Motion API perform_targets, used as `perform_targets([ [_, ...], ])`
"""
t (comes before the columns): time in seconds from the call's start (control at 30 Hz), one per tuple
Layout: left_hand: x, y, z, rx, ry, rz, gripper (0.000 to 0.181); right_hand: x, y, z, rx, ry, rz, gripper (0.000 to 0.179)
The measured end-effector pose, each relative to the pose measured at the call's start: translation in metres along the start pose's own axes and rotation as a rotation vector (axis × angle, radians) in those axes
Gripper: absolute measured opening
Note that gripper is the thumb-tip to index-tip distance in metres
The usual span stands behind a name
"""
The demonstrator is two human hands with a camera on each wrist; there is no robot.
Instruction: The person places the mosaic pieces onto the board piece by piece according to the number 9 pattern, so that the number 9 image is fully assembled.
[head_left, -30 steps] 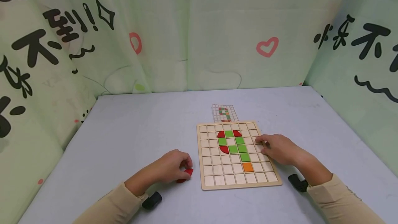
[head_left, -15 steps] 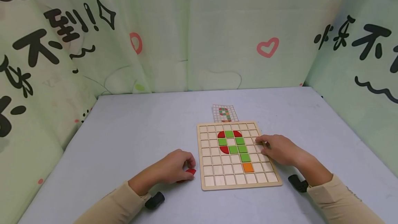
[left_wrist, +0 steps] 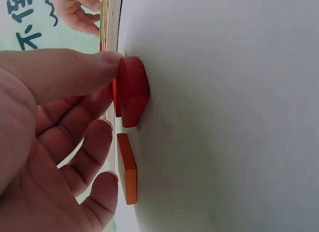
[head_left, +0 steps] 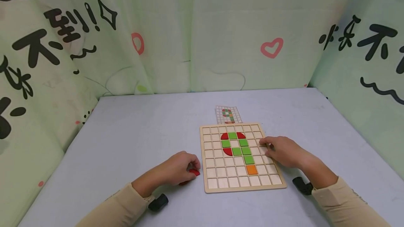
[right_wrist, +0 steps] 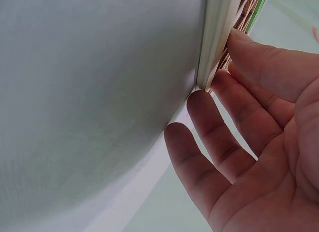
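My left hand (head_left: pixel 181 167) pinches a red rounded tile (head_left: pixel 194 172) just left of the wooden grid board (head_left: pixel 221 181). A second red piece lies very close to it; in the left wrist view the red tile (left_wrist: pixel 133 90) largely covers the other. Below them in that view stands an orange tile (left_wrist: pixel 127 169), hidden by my hand in the head view. At the board's right edge, my right hand (head_left: pixel 285 151) rests with thumb and fingertips on the frame. Green, red and one orange tile (head_left: pixel 251 169) fill a hooked shape on the board.
Behind the board lies a printed pattern card (head_left: pixel 228 114), partly covered by its far edge. White table surface (head_left: pixel 142 125) surrounds the board. Patterned curtains (head_left: pixel 221 34) enclose the table's back and sides. A black wrist device (head_left: pixel 158 203) hangs below my left sleeve.
My left hand has slid slightly right toward the board, and the pinched red tile has moved with it. My right hand and the board look unmoved.
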State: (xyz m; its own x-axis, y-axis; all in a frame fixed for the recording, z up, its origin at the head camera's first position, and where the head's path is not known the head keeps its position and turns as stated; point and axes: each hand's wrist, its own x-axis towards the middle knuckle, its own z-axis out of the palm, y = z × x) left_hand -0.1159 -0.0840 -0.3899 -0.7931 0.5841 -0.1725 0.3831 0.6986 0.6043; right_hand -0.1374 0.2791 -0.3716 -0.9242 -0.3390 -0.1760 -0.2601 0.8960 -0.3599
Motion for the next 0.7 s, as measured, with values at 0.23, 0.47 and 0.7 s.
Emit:
perform_targets([
  [0.23, 0.0, -0.0019, -0.0009, -0.018, 0.037, -0.038, 0.02, -0.0004, -0.0004, -0.0003, 0.004, -0.004, 0.004, 0.042],
  [0.47, -0.0004, -0.0044, -0.0024, -0.023, 0.051, -0.049, 0.018, -0.0004, -0.0007, 0.0004, 0.001, 0.004, -0.004, 0.041],
  [0.7, 0.0011, -0.0046, -0.0039, -0.058, 0.019, -0.048, 0.018, -0.0003, -0.0013, 0.0005, -0.001, 0.006, -0.003, 0.042],
])
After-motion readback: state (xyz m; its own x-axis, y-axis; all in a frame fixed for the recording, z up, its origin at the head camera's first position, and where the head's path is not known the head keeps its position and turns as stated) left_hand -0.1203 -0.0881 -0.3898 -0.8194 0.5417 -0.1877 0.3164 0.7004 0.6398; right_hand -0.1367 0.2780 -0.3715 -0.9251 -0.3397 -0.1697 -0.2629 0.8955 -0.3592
